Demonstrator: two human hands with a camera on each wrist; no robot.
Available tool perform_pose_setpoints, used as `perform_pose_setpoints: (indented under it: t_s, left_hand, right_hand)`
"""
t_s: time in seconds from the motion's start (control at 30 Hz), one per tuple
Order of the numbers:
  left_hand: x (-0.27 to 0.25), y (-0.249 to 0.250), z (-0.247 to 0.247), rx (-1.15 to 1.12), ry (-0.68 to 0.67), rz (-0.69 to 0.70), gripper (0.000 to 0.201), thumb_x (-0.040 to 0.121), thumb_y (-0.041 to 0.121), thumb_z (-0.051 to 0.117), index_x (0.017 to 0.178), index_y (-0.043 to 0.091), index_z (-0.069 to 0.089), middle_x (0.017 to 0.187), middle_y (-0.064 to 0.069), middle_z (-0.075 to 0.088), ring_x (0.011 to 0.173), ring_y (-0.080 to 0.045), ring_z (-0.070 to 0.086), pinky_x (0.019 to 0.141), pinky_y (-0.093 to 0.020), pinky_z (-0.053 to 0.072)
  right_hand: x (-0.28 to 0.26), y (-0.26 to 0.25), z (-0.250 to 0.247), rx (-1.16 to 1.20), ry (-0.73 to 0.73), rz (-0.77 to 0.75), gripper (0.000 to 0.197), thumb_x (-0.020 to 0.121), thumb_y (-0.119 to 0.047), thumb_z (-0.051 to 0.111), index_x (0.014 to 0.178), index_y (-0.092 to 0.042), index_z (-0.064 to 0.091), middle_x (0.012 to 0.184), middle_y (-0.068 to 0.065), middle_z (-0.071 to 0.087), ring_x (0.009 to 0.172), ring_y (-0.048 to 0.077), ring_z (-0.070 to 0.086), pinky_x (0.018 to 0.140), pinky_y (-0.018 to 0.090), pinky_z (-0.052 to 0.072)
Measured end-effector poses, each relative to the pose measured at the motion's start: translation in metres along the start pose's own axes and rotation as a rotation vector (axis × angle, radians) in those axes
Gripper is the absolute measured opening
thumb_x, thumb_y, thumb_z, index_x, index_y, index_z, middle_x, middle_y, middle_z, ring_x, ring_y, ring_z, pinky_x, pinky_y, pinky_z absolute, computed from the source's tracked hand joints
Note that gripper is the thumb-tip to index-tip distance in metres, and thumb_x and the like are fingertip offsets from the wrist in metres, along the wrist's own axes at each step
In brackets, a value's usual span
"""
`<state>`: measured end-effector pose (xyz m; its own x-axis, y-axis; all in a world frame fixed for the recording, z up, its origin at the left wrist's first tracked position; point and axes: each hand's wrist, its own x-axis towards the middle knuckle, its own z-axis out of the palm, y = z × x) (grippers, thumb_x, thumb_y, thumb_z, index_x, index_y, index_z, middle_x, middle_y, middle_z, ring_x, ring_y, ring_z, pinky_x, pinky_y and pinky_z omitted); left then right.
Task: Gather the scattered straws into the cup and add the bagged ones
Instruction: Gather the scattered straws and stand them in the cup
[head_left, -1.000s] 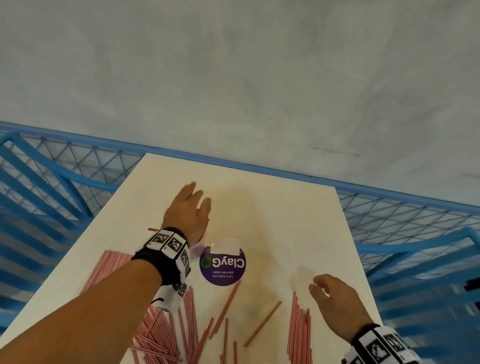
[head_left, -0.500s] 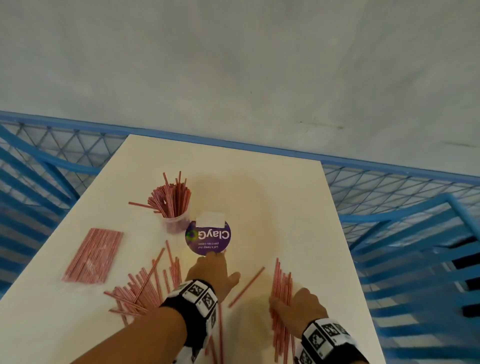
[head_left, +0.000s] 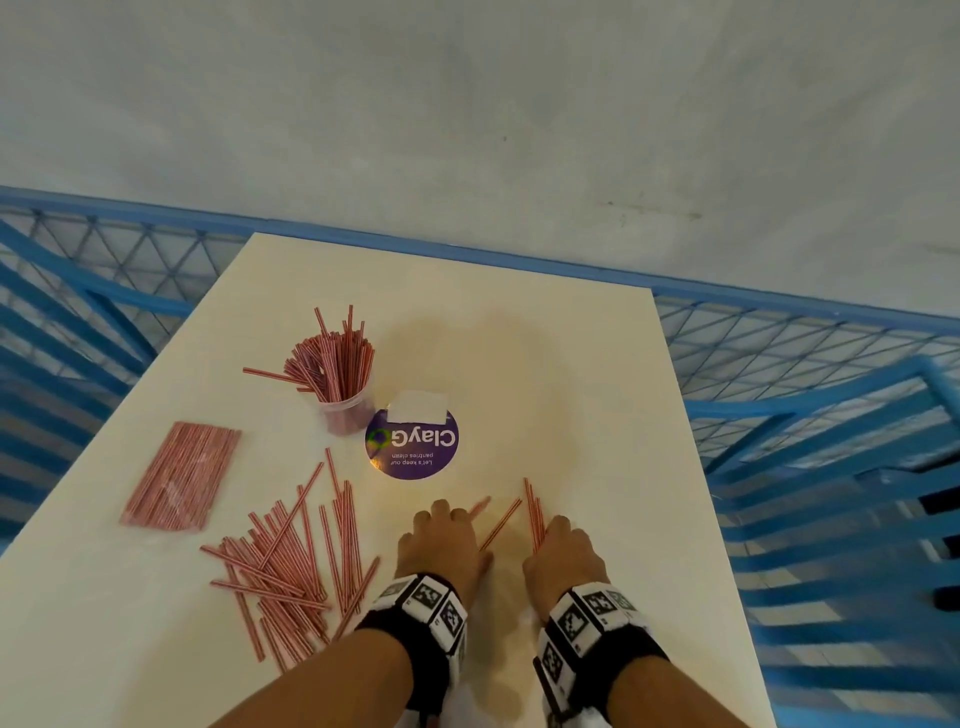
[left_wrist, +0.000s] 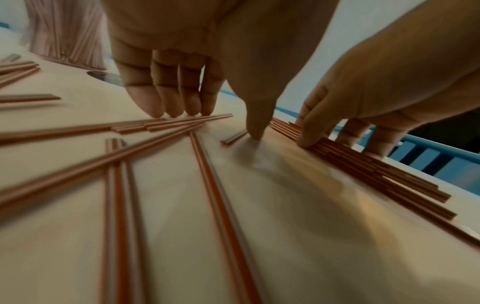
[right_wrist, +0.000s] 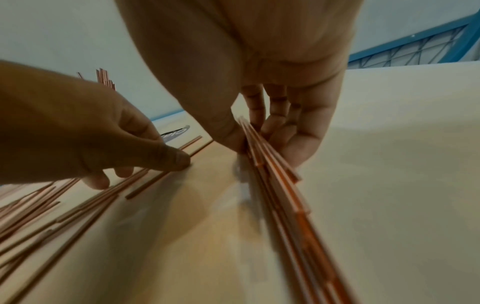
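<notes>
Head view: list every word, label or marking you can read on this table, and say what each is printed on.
"ClayG": large white letters, upside down to the camera, on the round purple sticker on the table.
"Let's keep our pantries clean": small print on the same sticker, only just legible.
White label at the sticker's far edge: no text visible.
Wristband markers: black-and-white coded squares, not words.

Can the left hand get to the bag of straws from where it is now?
Probably yes. The left hand is busy, its fingers pressing loose straws on the table. The bag of straws lies uncovered on its side; only the scattered pile lies between.
</notes>
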<state>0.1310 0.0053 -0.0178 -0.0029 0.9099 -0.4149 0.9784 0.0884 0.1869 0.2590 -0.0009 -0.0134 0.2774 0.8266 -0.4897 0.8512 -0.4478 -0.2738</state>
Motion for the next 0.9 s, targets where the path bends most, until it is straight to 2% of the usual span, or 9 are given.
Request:
perform_pose_setpoints:
  t_s: [0.1,0.2,0.33,0.47,0.6,0.7,0.8,0.9]
  left_hand:
    - [0.002,0.008,0.001,0.039,-0.048,0.034,0.036,0.098,0.026,0.040,0.129,0.009,0.048,0.130,-0.009,0.047,0.119,-0.027,0.046,0.097,-0.038,0.043]
    - [0.005,0.014,-0.003,0.065,-0.118,0.028,0.035,0.097,0.015,0.036,0.129,0.006,0.049,0.131,-0.014,0.047,0.122,-0.031,0.045,0.098,-0.040,0.041]
    - [0.012,0.015,-0.002,0.067,-0.189,0.013,0.036,0.095,0.014,0.040,0.128,0.004,0.050,0.131,-0.016,0.047,0.122,-0.034,0.044,0.100,-0.041,0.040]
    - [0.018,0.019,-0.004,0.119,-0.228,0.015,0.038,0.095,0.015,0.043,0.130,0.003,0.048,0.133,-0.017,0.045,0.124,-0.035,0.043,0.101,-0.041,0.039]
    - [0.017,0.020,-0.001,0.146,-0.225,0.024,0.038,0.095,0.015,0.039,0.131,0.003,0.046,0.134,-0.016,0.044,0.124,-0.034,0.042,0.101,-0.041,0.038]
    - [0.015,0.023,0.000,0.162,-0.199,0.041,0.037,0.097,0.011,0.033,0.131,0.002,0.046,0.133,-0.017,0.045,0.123,-0.034,0.044,0.101,-0.040,0.038]
    - [0.011,0.029,0.001,0.156,-0.153,0.093,0.035,0.098,0.009,0.030,0.129,0.001,0.045,0.131,-0.017,0.048,0.121,-0.033,0.048,0.099,-0.041,0.039]
    - [0.011,0.030,0.004,0.148,-0.131,0.116,0.035,0.099,0.010,0.027,0.128,0.002,0.044,0.130,-0.017,0.049,0.119,-0.033,0.050,0.097,-0.041,0.040]
  right_hand:
    - [0.007,-0.003,0.001,-0.016,-0.004,0.015,0.019,0.090,-0.014,0.045,0.108,-0.010,0.049,0.115,0.010,0.057,0.104,0.028,0.060,0.084,0.033,0.049]
    - [0.013,-0.006,0.003,-0.024,-0.036,0.049,0.019,0.089,-0.013,0.049,0.107,-0.009,0.053,0.113,0.009,0.060,0.102,0.026,0.063,0.081,0.030,0.051]
    - [0.019,-0.009,0.006,-0.047,-0.032,0.068,0.020,0.092,-0.013,0.043,0.109,-0.010,0.053,0.117,0.009,0.060,0.106,0.025,0.061,0.082,0.029,0.049]
    - [0.021,-0.010,0.006,-0.065,-0.023,0.060,0.023,0.096,-0.015,0.038,0.115,-0.010,0.050,0.122,0.009,0.056,0.111,0.025,0.059,0.089,0.029,0.047]
    - [0.021,-0.006,0.004,-0.031,-0.042,0.067,0.025,0.095,-0.012,0.036,0.117,-0.009,0.048,0.124,0.009,0.054,0.113,0.026,0.057,0.092,0.030,0.045]
    - [0.021,-0.003,0.001,0.031,-0.029,0.063,0.023,0.093,-0.010,0.038,0.114,-0.008,0.048,0.119,0.009,0.057,0.107,0.025,0.059,0.084,0.029,0.046]
    - [0.022,0.004,-0.005,0.146,-0.043,0.060,0.021,0.093,-0.013,0.042,0.112,-0.006,0.047,0.113,0.010,0.059,0.089,0.022,0.057,0.071,0.029,0.045]
    - [0.023,0.011,-0.010,0.241,-0.046,0.042,0.022,0.094,-0.019,0.044,0.111,-0.005,0.047,0.110,0.011,0.060,0.084,0.020,0.053,0.069,0.029,0.043]
